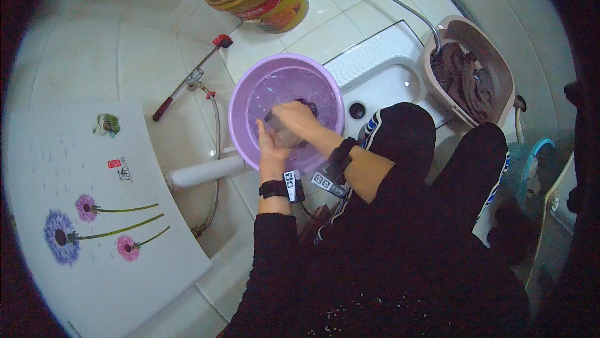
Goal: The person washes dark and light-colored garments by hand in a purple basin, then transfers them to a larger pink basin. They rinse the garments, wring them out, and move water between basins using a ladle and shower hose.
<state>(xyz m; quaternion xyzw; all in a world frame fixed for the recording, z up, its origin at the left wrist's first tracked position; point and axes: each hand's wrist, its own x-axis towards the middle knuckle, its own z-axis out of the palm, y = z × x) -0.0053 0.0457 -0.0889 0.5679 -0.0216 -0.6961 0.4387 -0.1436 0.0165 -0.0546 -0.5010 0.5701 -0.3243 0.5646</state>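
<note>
A round purple basin [238, 103] with some water in it stands on the floor before me. Both my hands are inside its rim, close together. A thin grey-brown cloth [284, 133] stretches between them; its exact kind is not clear. My right hand [296, 118] is closed on the upper part of it, knuckles up. Below and to the left, my left hand [272, 144] grips its lower side, thumb pointing up. Beyond my right hand a dark bunched piece of fabric [309, 106] shows at the water, partly hidden by that hand.
A white squat toilet [375, 78] lies right of the basin. Beyond it sits a pinkish tub [459, 116] of dark brown clothes [465, 78]. A yellow bucket [284, 10] stands behind. At left are a white flowered panel [119, 169], a white pipe [206, 172] and a tap hose [217, 125].
</note>
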